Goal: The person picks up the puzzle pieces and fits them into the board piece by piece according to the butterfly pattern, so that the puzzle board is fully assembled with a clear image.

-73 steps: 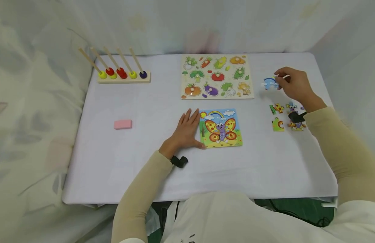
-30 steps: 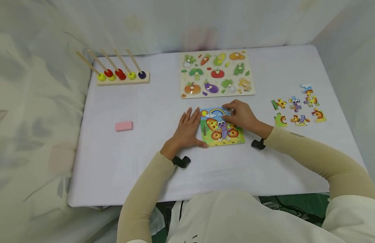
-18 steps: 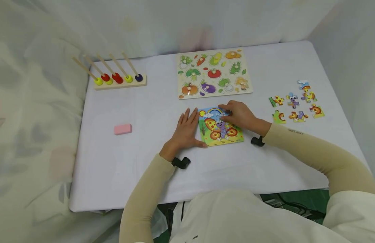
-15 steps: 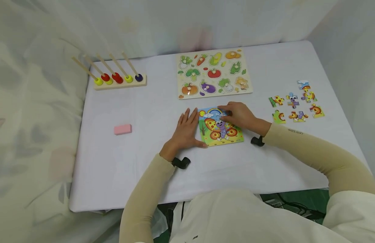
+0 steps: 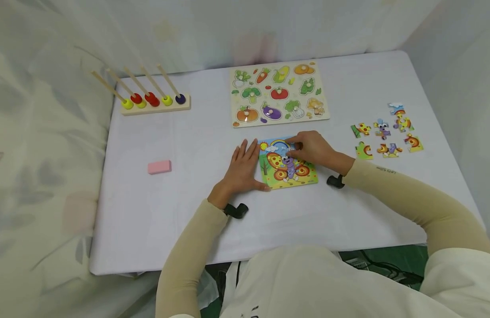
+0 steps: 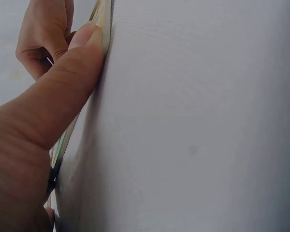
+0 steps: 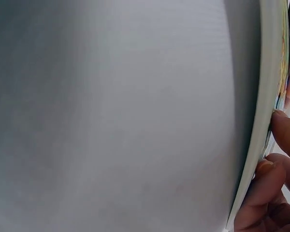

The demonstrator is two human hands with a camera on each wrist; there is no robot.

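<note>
A square butterfly jigsaw board (image 5: 294, 179) lies flat on the white table near its middle. My left hand (image 5: 242, 172) lies spread along its left side, thumb at the lower left corner; in the left wrist view the thumb (image 6: 63, 87) presses the board's edge. At the upper part of the board, my right hand (image 5: 314, 148) pinches a blue rainbow puzzle piece (image 5: 283, 147) between thumb and forefinger, down against the picture. The hand partly covers the upper right corner. Whether the piece sits flush cannot be seen.
Several loose puzzle pieces (image 5: 382, 129) lie to the right. Behind the board is a vegetable peg puzzle (image 5: 278, 95). A bead stacker with upright pegs (image 5: 155, 108) stands at the back left, and a pink block (image 5: 159, 167) lies left of my left hand.
My right hand has carried the rainbow piece left from above the loose pieces onto the butterfly board. Over the last second both hands have stayed nearly still.
</note>
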